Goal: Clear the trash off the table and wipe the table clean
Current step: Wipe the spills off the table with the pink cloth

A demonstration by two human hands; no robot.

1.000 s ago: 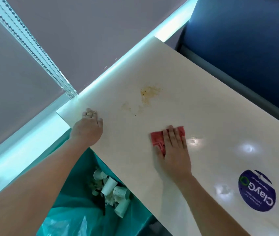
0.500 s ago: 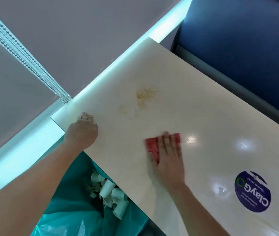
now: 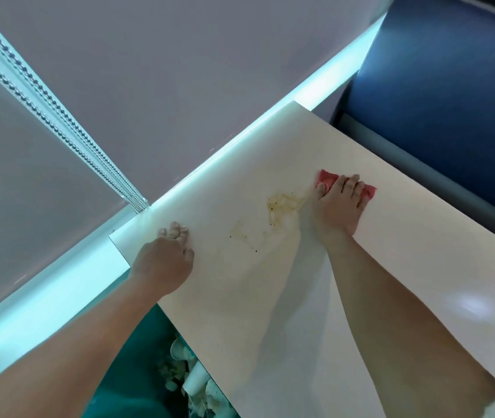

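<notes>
Pressing down on a red cloth (image 3: 328, 178), the right grip (image 3: 338, 206) lies flat with its fingers (image 3: 342, 184) straight and spread, wide open rather than closed round anything. The cloth is pinned between that grip and the tabletop (image 3: 421, 242). One end of it shows beyond the thumb and first finger, the other pokes out past the little finger.

Just to the left of the right grip, touching its thumb side, is a yellow-brown stain (image 3: 282, 203) with dark specks in it. A fainter smear (image 3: 240, 233) trails from there toward the left grip (image 3: 164, 260).

The left grip rests well apart from the right one, near the corner of the tabletop and over its near edge. Its fingers are curled under so that their tips meet the surface, and nothing can be seen held in them.

Below the left grip's wrist, under the edge of the tabletop, a teal bin bag (image 3: 137, 357) stands open with white paper cups (image 3: 196, 380) lying inside it.

Beyond the right grip, past the far edge of the tabletop, is a blue padded seat (image 3: 451, 86). Beyond the left grip runs a pale glowing sill (image 3: 59, 292), and above it hangs a grey blind (image 3: 179, 70) with a bead chain (image 3: 59, 116) running down to the sill
</notes>
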